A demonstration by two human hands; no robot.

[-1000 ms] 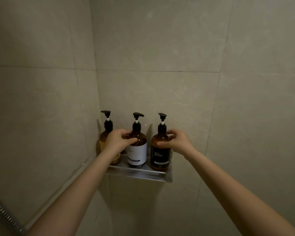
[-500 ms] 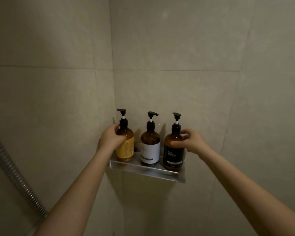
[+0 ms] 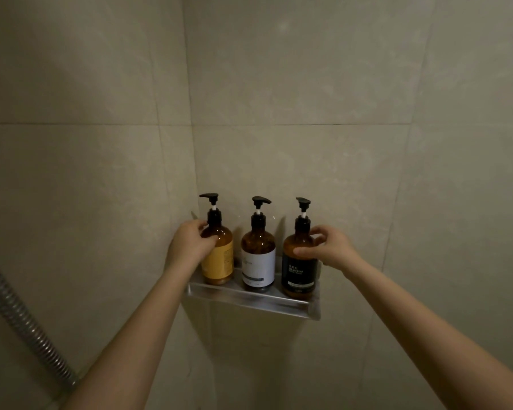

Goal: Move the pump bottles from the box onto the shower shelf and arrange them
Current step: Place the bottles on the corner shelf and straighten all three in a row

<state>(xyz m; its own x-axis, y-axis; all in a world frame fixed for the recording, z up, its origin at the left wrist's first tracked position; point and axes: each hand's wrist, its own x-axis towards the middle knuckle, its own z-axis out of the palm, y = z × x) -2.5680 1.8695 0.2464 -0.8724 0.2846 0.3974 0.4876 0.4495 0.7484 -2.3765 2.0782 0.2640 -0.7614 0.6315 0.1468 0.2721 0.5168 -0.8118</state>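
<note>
Three amber pump bottles stand upright in a row on a metal shower shelf (image 3: 249, 298) fixed in the tiled corner. The yellow-label bottle (image 3: 222, 261) is on the left, and my left hand (image 3: 190, 244) grips its shoulder from the left side. In the middle stands the white-label bottle (image 3: 258, 261), touched by neither hand. The black-label bottle (image 3: 299, 270) is on the right; my right hand (image 3: 329, 248) holds its shoulder, thumb across the front. All pump nozzles are black. No box is in view.
Beige tiled walls meet in a corner (image 3: 190, 113) just behind the shelf. A ribbed metal shower hose (image 3: 24, 324) runs diagonally down the lower left.
My left hand has left the white-label bottle and taken the yellow-label one. My right hand stays on the black-label bottle. The view has shifted left, so the shelf appears further right.
</note>
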